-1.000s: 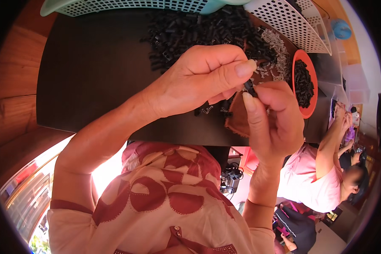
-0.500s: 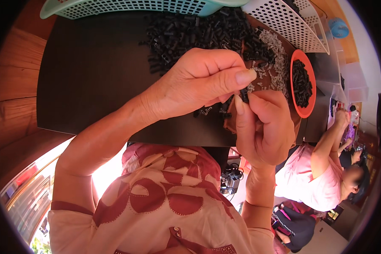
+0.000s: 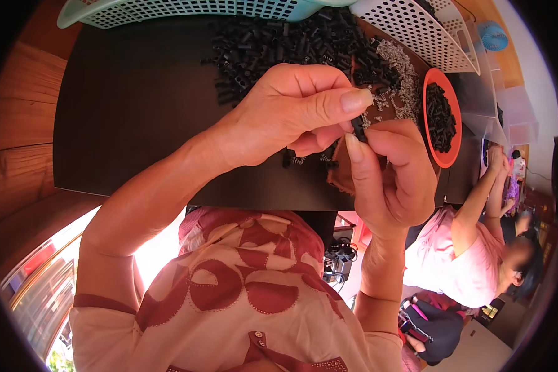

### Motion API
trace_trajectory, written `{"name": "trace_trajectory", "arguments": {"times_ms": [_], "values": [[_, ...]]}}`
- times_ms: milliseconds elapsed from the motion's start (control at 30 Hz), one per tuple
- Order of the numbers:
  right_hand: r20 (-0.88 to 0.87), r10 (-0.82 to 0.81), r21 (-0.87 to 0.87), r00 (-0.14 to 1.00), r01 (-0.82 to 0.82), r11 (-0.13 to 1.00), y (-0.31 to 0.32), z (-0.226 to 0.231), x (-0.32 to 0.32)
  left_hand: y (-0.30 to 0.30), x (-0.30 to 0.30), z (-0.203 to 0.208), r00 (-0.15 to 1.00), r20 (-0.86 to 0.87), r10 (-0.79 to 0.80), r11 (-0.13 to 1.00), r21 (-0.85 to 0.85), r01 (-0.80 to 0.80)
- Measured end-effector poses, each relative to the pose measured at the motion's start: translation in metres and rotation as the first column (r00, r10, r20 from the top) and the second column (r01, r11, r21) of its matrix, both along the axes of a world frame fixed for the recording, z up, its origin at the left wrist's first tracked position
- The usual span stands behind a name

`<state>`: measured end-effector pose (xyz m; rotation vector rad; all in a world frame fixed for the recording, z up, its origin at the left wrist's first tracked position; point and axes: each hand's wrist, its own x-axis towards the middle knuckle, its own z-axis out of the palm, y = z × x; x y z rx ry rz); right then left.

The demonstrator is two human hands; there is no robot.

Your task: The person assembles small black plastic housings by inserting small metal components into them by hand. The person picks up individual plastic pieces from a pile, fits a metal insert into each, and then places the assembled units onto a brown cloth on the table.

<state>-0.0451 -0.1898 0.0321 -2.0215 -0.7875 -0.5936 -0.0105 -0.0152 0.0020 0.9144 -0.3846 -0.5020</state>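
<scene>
Close together over the table, my two hands share a small black tubular plastic piece (image 3: pixel 359 129). My right hand (image 3: pixel 395 173) pinches its lower end between thumb and forefinger. The fingers of my left hand (image 3: pixel 301 108) are closed at its upper end, and they hide whatever else is in that pinch. Behind my left hand spreads a heap of similar black tubes (image 3: pixel 260 53). Small metal coil springs (image 3: pixel 403 77) lie in a heap to its right, beside a brown mat (image 3: pixel 340 177) partly covered by my hands.
An orange bowl (image 3: pixel 447 162) of slim black pieces stands right of the springs. A teal basket (image 3: pixel 186 11) and a white perforated basket (image 3: pixel 409 40) line the far edge of the dark table (image 3: pixel 124 118). A person in pink (image 3: pixel 459 251) is at the right.
Both hands have shifted very slightly, still around the black piece, which shows a little more between them. The person at the right has moved their arms.
</scene>
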Motion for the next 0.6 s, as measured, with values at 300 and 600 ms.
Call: {"name": "trace_trajectory", "arguments": {"times_ms": [300, 600], "values": [[-0.024, 0.006, 0.014, 1.000, -0.006, 1.000, -0.001, 0.003, 0.003, 0.000, 0.001, 0.000, 0.996, -0.076, -0.038, 0.999, -0.024, 0.037], [-0.224, 0.096, -0.066, 0.970, -0.114, 0.991, -0.004, 0.021, 0.015, 0.000, -0.001, 0.009, 1.000, -0.024, -0.020, 0.996, 0.083, 0.022]]}}
